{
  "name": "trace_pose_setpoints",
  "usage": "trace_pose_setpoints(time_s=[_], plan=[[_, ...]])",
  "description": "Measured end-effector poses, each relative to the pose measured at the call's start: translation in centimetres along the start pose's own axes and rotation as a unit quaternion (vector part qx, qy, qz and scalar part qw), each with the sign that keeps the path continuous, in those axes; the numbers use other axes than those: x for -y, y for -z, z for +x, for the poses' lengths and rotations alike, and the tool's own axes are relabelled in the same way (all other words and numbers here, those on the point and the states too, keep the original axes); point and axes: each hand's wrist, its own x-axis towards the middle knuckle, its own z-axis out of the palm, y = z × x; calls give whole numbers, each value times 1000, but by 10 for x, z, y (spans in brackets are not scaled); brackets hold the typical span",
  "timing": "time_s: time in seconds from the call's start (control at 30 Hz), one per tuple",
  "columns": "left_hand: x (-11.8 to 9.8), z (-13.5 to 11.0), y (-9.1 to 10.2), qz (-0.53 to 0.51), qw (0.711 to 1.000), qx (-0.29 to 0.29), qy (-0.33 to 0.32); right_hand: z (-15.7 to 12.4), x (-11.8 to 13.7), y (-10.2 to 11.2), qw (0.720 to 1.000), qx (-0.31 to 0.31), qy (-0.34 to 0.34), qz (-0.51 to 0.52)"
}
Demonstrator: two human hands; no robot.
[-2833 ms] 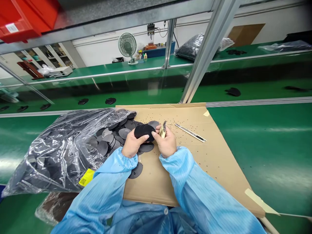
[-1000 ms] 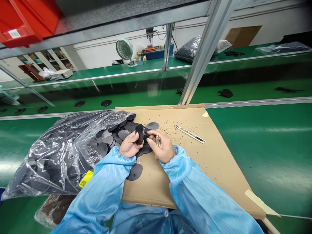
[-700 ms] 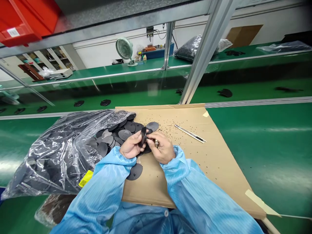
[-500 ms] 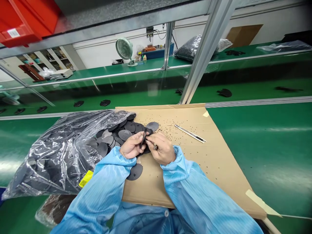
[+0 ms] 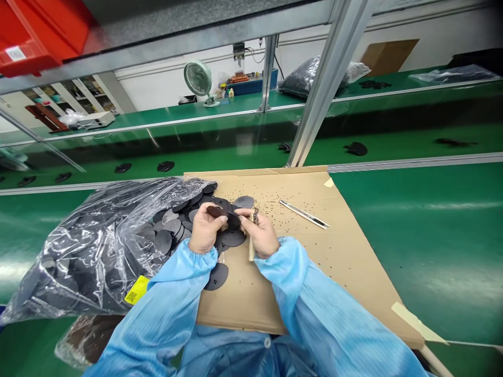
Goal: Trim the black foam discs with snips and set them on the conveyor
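My left hand [image 5: 204, 230] is closed on a black round disc [image 5: 225, 215], held over a cardboard sheet [image 5: 314, 256]. My right hand [image 5: 261, 235] grips small cutters with pale handles [image 5: 252, 246], their tip at the disc's right edge. Several more black discs [image 5: 173, 230] spill from a clear plastic bag [image 5: 94, 246] just left of my hands. One disc [image 5: 218, 276] lies alone on the cardboard by my left sleeve.
A thin metal tool [image 5: 304, 213] lies on the cardboard to the right, among tiny black trimmings. Behind it runs a green conveyor [image 5: 393, 136] carrying single black discs [image 5: 356, 148]. A slanted aluminium post [image 5: 326, 89] rises at the cardboard's far edge. A fan [image 5: 196, 78] stands far back.
The disc has turned from edge-on to lying flatter in my left hand. My right hand has shifted so the cutters' handles point down toward me.
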Motion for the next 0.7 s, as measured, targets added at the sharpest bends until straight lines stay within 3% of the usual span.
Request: trace_pose_setpoints(time_s=[0.07, 0.17, 0.3, 0.4, 0.57, 0.7], plan=[[2, 0, 4, 126, 986, 12, -113, 7, -4, 4, 993, -1, -78, 89], [4, -3, 7, 254, 937, 45, -236, 14, -4, 7, 976, -12, -132, 174], [5, -7, 4, 295, 911, 47, -283, 14, -1, 8, 966, -17, -150, 208], [3, -9, 0, 294, 922, 38, -250, 14, -2, 6, 968, -25, -139, 209], [-1, -13, -1, 251, 963, 0, -103, 16, -11, 3, 977, -49, -103, 181], [1, -15, -2, 206, 978, -16, -34, 15, -13, 0, 982, -59, -83, 160]])
